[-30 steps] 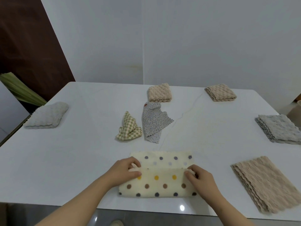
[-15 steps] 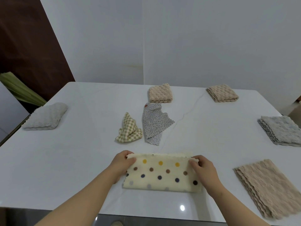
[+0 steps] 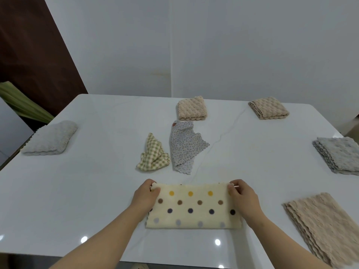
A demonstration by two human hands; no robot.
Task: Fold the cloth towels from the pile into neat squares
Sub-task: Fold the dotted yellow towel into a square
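Head view, dotted towel: the cream dotted towel (image 3: 194, 206) lies folded into a flat band at the near middle of the desk (image 3: 77, 191).
Long axis: it runs left to right, with the folded edge toward the person and the loose edges on the far side.
Left hand: the left hand (image 3: 145, 197) pinches the far left corner, fingers curled on it.
Right hand: the right hand (image 3: 244, 199) pinches the far right corner in the same way.
In the way: both wrists cover the towel's short ends.
Desk: white and glossy, with a thin vein and small light reflections near the front edge.
Room: a pale wall (image 3: 213, 45) stands behind, and a dark brown panel (image 3: 29, 55) at left.
Loose cloths: a green checked cloth (image 3: 153, 154) and a speckled cloth (image 3: 184, 146) lie crumpled side by side beyond the towel.
Folded pieces: two beige squares (image 3: 192, 108) (image 3: 269, 108) sit at the far edge and a grey bundle (image 3: 50, 138) at far left.
Stacks: a grey stack (image 3: 340, 156) sits at right and a beige stack (image 3: 320, 226) at near right.
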